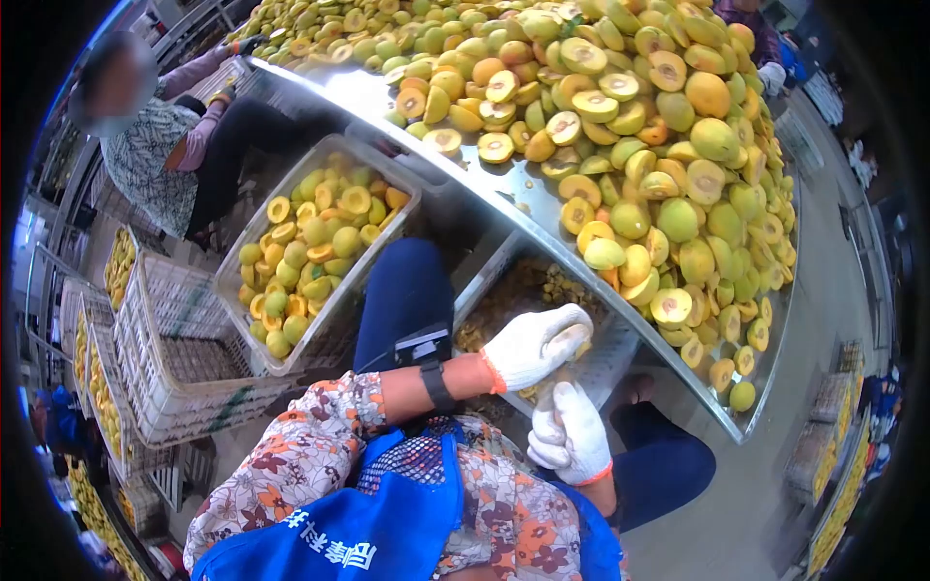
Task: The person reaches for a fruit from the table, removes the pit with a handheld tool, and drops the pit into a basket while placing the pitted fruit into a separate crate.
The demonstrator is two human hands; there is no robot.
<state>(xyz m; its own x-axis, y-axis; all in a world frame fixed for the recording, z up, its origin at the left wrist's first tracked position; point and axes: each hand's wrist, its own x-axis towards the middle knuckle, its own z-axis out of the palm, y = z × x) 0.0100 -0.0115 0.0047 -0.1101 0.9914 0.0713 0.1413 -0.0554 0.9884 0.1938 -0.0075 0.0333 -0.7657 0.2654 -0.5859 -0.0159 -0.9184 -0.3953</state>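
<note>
Scanning left to right: seated co-worker point(155, 145) at the far left, then stacked white crates point(145, 320), then a plastic tray point(228, 300) loaded with halved yellow-green fruit. Next up, left hand point(535, 346) in a white glove, curled shut over a pale piece of fruit point(573, 336), just a sliver peeking out at the fingertips. Right below and touching it, right hand point(572, 438), gloved too, fingers curled in and pointing up at that same piece. Gripping it or some tool? Can't tell, too hidden tbh. So: piece tucked in the left hand, straight above the right, with the left hand nearer the steel desk point(513, 198). Long axis, no idea, mostly covered. Behind the hands, a scrap bin point(605, 360), then further right a huge heap of cut fruit point(678, 145) on the desk.
</note>
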